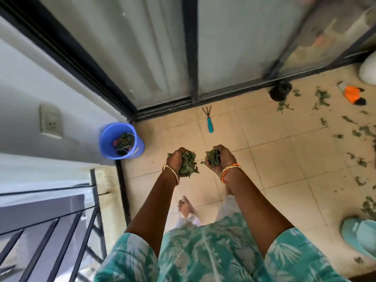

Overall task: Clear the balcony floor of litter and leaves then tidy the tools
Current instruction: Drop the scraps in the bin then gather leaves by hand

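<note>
Our left hand (176, 159) and right hand (220, 159) each curl round a clump of leaves (188, 163), held above the floor, short of the blue bucket (120, 140). Loose grips could shed leaves onto tiles. The hand rake (209, 123) lies by the door, tines toward the track, handle toward us.

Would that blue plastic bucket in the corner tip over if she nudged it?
The blue plastic bucket probably slides or tips easily: it looks thin-walled and holds only a small layer of leaf litter. The wall corner behind it may steady it somewhat.
</note>
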Motion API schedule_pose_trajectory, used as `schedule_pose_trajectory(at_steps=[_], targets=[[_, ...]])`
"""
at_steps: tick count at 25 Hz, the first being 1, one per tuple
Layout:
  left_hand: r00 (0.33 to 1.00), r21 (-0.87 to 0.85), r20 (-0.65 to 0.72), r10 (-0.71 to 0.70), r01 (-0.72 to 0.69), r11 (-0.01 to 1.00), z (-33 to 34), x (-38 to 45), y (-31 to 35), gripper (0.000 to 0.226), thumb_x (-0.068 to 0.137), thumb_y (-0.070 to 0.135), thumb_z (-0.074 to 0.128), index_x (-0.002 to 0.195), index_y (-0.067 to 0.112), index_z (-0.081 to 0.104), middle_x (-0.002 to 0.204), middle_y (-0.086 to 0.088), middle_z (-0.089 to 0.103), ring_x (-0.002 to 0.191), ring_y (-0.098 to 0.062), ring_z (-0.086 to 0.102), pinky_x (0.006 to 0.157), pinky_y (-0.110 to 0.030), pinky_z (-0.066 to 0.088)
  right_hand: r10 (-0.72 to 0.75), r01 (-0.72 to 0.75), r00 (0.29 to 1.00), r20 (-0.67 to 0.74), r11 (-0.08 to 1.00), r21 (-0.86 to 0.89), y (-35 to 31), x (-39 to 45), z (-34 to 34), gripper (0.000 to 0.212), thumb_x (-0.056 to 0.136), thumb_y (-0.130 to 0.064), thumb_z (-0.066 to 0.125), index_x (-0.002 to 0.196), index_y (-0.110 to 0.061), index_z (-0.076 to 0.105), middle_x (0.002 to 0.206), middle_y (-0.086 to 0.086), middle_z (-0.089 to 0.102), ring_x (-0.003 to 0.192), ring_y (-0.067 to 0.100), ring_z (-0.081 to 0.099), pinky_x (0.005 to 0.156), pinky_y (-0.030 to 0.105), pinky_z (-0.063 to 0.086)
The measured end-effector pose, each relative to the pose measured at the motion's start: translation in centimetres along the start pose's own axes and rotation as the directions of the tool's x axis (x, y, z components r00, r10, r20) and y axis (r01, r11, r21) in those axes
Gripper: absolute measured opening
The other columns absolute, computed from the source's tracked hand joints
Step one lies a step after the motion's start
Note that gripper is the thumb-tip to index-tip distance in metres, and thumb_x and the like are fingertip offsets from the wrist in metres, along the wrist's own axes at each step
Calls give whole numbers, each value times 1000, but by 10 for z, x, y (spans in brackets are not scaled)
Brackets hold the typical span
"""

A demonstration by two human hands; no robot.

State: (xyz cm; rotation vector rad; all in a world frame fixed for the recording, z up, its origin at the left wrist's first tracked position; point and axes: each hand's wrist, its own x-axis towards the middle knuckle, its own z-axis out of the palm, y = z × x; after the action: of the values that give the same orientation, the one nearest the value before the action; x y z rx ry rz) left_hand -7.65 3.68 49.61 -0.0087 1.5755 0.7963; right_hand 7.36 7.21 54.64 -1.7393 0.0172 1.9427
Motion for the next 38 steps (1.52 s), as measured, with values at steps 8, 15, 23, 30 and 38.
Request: schedule_pose_trajectory(at_steps=[8,15,23,30,38], targets=[[994,-306,-36,-99,83,948,-157,53,13,33,90,25,39,69,7,57,52,-5,57,40,-20,53,44,-19,43,171,-161,985,19,957,-243,109,68,143,15,83,-10,43,69,-5,47,61,11,49,54,23,47,40,19,44],[994,-569,-82,-78,18,822,-284,194,33,60,95,26,21,40,19,46,35,5,31,26,-10,29,34,-13,17,181,-119,977,114,904,-411,163,215,294,22,90,-13,47,70,-9,52,56,7,56,47,16,53,42,20,48],[920,-477,-368,-134,-63,877,-376,372,27,69,64,50,66,121,10,61,118,-8,63,102,-27,61,92,-44,51,170,-50,972,161,823,-566,219,374,407,11,88,-17,50,84,-10,58,80,8,58,74,20,57,55,25,51],[866,-481,-444,-231,-13,877,-365,386,36,27,90,41,53,111,23,52,102,1,52,91,-20,51,70,-29,44,44,62,991,124,675,-735,222,407,419,24,90,-19,49,111,-12,58,120,5,52,98,20,46,95,37,41],[786,99,-616,63,-2,995,-343,348,31,26,89,21,57,109,8,65,106,-8,65,106,-26,59,87,-24,41,-181,273,962,205,582,-766,206,383,381,19,86,-20,56,69,-12,61,65,1,64,60,13,58,60,28,48]])
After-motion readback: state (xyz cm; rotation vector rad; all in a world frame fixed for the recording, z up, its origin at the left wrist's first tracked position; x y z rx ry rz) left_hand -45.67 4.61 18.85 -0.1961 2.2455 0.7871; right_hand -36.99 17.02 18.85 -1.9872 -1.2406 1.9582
